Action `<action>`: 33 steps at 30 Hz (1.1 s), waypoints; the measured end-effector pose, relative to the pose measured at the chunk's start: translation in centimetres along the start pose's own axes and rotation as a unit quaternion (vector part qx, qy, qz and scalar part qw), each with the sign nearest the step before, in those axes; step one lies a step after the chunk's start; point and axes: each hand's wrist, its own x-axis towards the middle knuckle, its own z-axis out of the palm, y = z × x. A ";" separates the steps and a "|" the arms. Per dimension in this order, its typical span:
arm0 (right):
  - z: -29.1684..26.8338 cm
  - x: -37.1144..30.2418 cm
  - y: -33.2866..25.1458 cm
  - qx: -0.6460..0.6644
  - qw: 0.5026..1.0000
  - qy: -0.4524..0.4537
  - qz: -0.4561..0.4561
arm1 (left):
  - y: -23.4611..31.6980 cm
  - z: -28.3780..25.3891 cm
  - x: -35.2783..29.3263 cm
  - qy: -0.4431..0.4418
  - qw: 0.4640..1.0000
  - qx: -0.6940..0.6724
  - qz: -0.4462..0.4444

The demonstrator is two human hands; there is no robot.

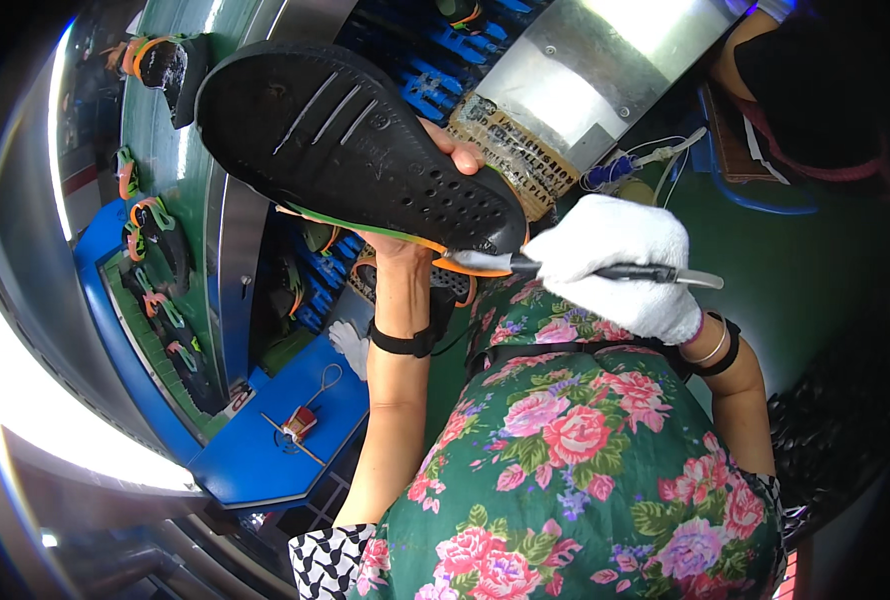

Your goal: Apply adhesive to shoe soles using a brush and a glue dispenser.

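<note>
My bare left hand [401, 245] grips a large black shoe sole [365, 150] from underneath, fingers curled over its far edge. The sole's flat face is turned toward me. It has small round holes near the heel, a few pale lines at the wide end, and orange and green along its rim. In a white knit glove, my right hand [615, 262] is closed round the dark handle of a brush [637, 272]; a pale tube sticks out of the handle's rear end. The brush's whitish tip lies against the orange edge at the heel.
On the left runs a green conveyor belt [150, 300] carrying several dark shoe parts with orange and green straps. A blue table [265, 465] holds a small red item. Blue racks, a metal panel [565, 75] and printed cardboard stand beyond the sole. Another person's arm [733, 60] shows at upper right.
</note>
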 end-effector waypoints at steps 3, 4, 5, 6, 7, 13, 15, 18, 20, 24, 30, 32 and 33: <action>-0.2 0.0 -0.3 -0.058 0.998 0.011 -0.010 | 0.1 -0.1 0.1 -0.006 0.999 0.042 0.003; -0.1 -0.1 -0.3 -0.058 0.998 0.012 -0.009 | 0.1 0.0 0.2 -0.004 0.999 0.045 -0.001; 0.0 -0.1 -0.3 -0.059 0.998 0.003 -0.032 | 0.0 0.0 0.2 -0.002 0.999 0.049 -0.005; 0.0 -0.1 -0.3 -0.060 0.997 -0.005 -0.056 | -0.1 0.0 0.2 -0.001 0.999 0.049 -0.005; -0.2 -0.1 -0.4 -0.018 1.000 -0.015 -0.018 | -0.1 0.0 0.1 0.006 0.999 0.036 -0.008; -0.4 -0.4 -0.2 -0.078 0.993 -0.018 -0.089 | -0.2 0.7 0.5 0.011 0.999 0.032 -0.017; -0.1 -0.6 -0.6 -0.110 0.985 -0.027 -0.129 | -0.3 0.8 0.6 0.018 1.000 0.005 -0.025; 0.9 -0.8 -0.8 -0.124 0.982 -0.004 -0.143 | -0.1 0.0 0.5 0.005 0.998 0.053 -0.017; 1.2 -0.6 -1.2 -0.122 0.982 -0.007 -0.145 | -0.2 -0.4 0.5 0.003 0.999 0.036 -0.034; 0.7 -0.1 -2.3 -0.117 0.985 -0.012 -0.123 | -0.7 -1.2 0.3 -0.008 0.999 0.029 -0.020; 0.5 -1.1 -1.2 -0.141 0.983 -0.008 -0.113 | -0.8 -1.3 0.7 -0.044 0.998 0.028 -0.021; 1.0 -0.8 -1.4 -0.136 0.984 -0.004 -0.114 | -0.9 -1.2 0.9 -0.051 0.998 0.004 -0.022; 1.1 -0.6 -1.6 -0.132 0.984 0.000 -0.117 | -0.9 -1.2 0.8 -0.050 0.999 0.004 -0.021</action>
